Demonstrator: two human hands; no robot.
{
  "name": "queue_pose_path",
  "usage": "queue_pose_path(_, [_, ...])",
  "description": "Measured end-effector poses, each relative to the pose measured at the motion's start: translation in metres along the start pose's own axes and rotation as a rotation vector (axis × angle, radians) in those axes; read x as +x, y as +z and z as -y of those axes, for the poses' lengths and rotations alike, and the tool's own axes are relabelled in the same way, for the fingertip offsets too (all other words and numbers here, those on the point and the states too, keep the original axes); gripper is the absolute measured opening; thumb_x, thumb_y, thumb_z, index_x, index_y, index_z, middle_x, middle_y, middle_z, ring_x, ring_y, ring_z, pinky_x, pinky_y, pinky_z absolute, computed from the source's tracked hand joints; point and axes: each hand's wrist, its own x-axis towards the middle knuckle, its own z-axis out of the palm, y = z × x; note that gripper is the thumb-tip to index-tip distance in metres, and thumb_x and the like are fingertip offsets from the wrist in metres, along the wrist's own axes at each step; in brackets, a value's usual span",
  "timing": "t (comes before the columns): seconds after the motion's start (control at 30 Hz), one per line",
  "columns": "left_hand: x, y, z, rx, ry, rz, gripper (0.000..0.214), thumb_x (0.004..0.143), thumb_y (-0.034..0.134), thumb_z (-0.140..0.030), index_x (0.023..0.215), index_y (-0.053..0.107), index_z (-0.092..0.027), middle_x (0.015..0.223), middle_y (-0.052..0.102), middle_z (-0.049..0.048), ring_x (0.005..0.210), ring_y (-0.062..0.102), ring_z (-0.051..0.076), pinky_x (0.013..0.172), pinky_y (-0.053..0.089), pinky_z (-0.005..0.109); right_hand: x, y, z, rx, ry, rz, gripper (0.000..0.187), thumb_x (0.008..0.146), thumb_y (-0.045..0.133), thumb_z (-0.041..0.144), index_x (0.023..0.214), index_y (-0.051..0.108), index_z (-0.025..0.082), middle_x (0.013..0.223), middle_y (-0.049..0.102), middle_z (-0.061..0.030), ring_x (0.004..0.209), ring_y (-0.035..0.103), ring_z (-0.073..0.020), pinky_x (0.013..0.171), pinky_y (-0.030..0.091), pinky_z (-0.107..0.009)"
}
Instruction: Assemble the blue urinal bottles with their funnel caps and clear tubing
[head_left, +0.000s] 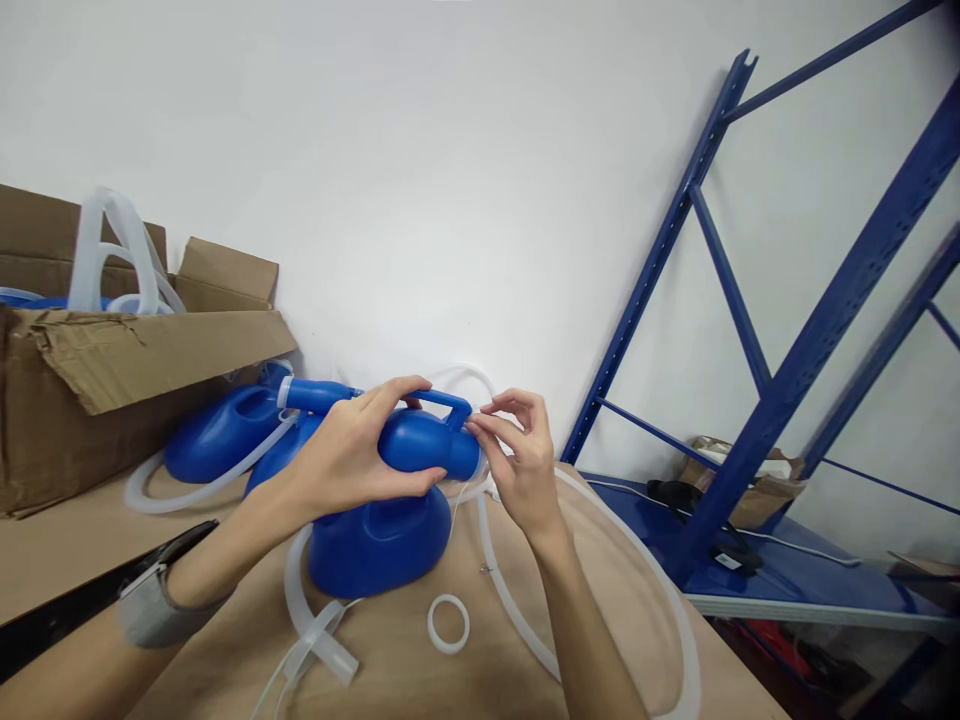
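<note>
Your left hand [356, 450] grasps a blue bottle [420, 440] – thumb beneath, fingers arched over its handle side – above another bottle [382, 555] on the table [405, 685]. Your right hand [525, 465] has its thumb and index finger drawn close together at the bottle's mouth end; whether they pinch anything, I cannot tell.

- Left hand [358, 446] curved in a wide grip, thumb beneath, fingers above
- Right hand [523, 462] raised, fingertips bunched near thumb
- Both forearms [589, 630] angled inward
</note>
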Motion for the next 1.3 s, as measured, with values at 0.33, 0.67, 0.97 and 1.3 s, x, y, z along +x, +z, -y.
queue_pose_path(0.33, [-0.002, 0.001, -0.003, -0.022, 0.027, -0.050, 0.073, 0.071, 0.082, -0.044, 0.134, 0.051, -0.024, 0.119, 0.074, 0.0101, 0.101, 0.074, 0.029, 0.089, 0.061, 0.042, -0.002, 0.004, 0.003, 0.161, 0.052, -0.086, 0.020, 0.094, 0.070, 0.016, 0.101, 0.082, 0.028, 0.112, 0.081, -0.0053, 0.103, 0.077, -0.0241, 0.093, 0.064, -0.042])
queue_pose_path(0.67, [-0.004, 0.000, -0.005, -0.032, 0.041, -0.071, 0.076, 0.069, 0.084, -0.045, 0.134, 0.052, -0.024, 0.116, 0.074, 0.0082, 0.100, 0.074, 0.029, 0.090, 0.061, 0.042, -0.004, 0.004, 0.001, 0.380, 0.173, -0.071, 0.016, 0.090, 0.076, 0.024, 0.102, 0.083, 0.032, 0.117, 0.079, -0.0042, 0.108, 0.076, -0.0275, 0.098, 0.063, -0.045])
queue_pose_path(0.97, [-0.001, -0.002, 0.001, -0.036, -0.003, -0.098, 0.073, 0.068, 0.084, -0.043, 0.132, 0.053, -0.023, 0.113, 0.074, 0.0083, 0.102, 0.074, 0.030, 0.088, 0.061, 0.042, -0.003, 0.000, -0.005, 0.432, 0.211, 0.187, 0.027, 0.097, 0.066, 0.042, 0.117, 0.079, 0.030, 0.142, 0.064, -0.0069, 0.135, 0.060, -0.0289, 0.116, 0.048, -0.051])
queue_pose_path(1.3, [-0.003, -0.001, -0.006, -0.054, 0.116, -0.037, 0.074, 0.068, 0.084, -0.042, 0.132, 0.053, -0.024, 0.113, 0.074, 0.0071, 0.094, 0.074, 0.025, 0.085, 0.060, 0.037, 0.003, -0.002, -0.006, 0.711, 0.551, -0.053, 0.024, 0.065, 0.095, 0.034, 0.077, 0.077, 0.024, 0.087, 0.083, -0.0051, 0.095, 0.080, -0.0306, 0.087, 0.067, -0.041])
